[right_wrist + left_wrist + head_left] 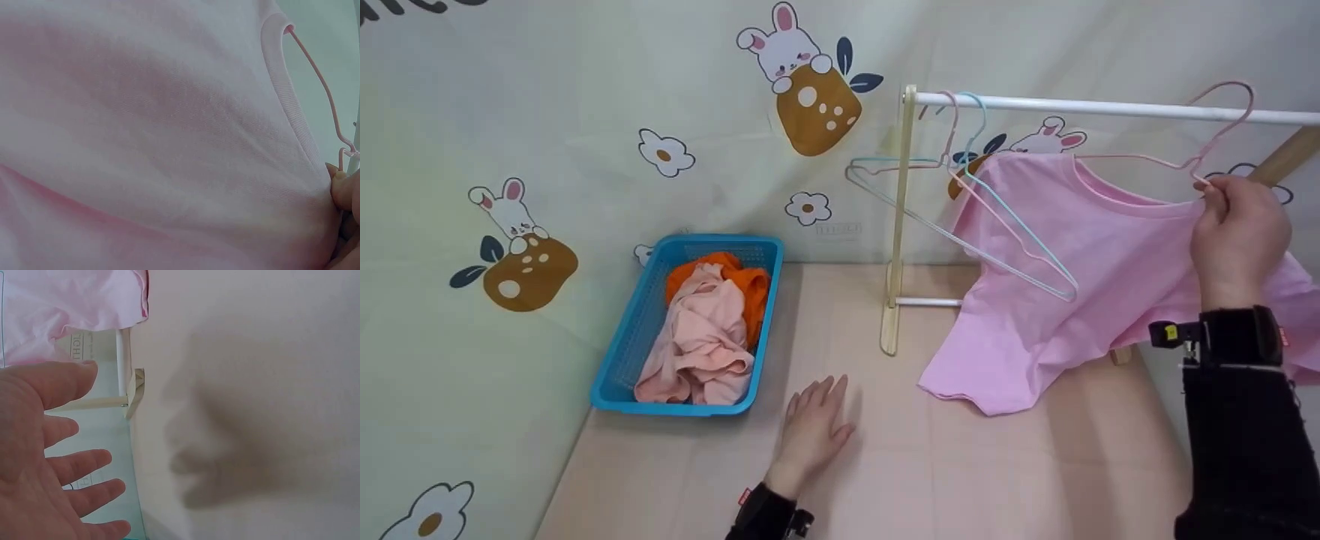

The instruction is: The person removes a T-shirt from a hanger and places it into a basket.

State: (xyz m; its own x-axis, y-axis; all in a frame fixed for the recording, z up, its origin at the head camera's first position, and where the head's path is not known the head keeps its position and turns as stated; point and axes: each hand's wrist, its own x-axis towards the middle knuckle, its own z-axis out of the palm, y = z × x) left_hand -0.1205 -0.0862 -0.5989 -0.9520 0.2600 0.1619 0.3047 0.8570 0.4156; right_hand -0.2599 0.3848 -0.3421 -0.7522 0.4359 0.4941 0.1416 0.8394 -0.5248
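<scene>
A pink T-shirt hangs on a pink clothes hanger, whose hook loops over the white rail. My right hand pinches the hanger just beside its neck, at the shirt's collar. In the right wrist view the shirt fills most of the picture, and thumb and finger meet at the hanger wire and neckband. My left hand holds nothing, its fingers spread above the table. The left wrist view shows that hand with fingers apart, the shirt beyond.
Bare hangers, one blue and one pink, hang near the rack's left wooden post. A blue basket at the left holds a pale pink garment and an orange one. A printed sheet covers the wall.
</scene>
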